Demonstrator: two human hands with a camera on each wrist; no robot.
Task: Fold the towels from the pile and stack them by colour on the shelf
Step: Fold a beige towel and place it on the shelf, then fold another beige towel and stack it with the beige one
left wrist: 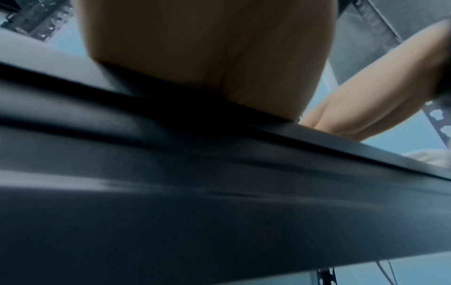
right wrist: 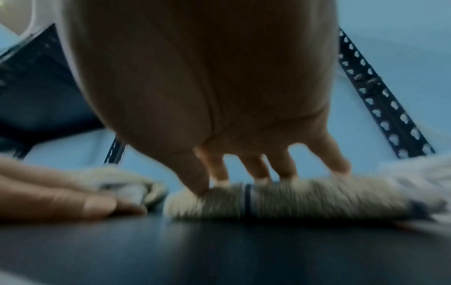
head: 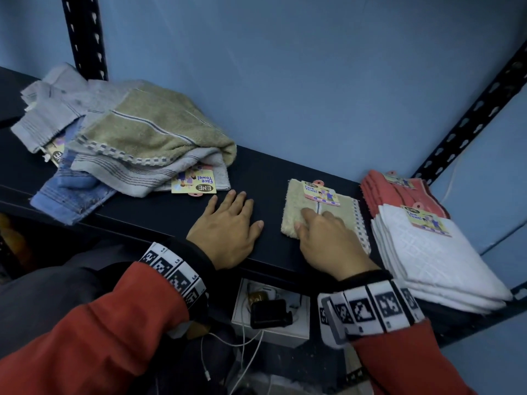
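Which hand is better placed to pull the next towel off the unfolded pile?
Left. The left hand lies flat on the shelf beside the pile; the right hand presses the folded beige towel.

Blue wall (head: pixel 299 81) behind. Black perforated uprights: one (head: pixel 85 35) at back left, another (head: pixel 470 121) at right. Below the front edge, white open box (head: pixel 296 332) with black device (head: pixel 271 313), white cables (head: pixel 248 354) trailing beneath it.

Motion blur smears the folded beige towel (right wrist: pixel 280 198) in the right wrist view, hiding its label.
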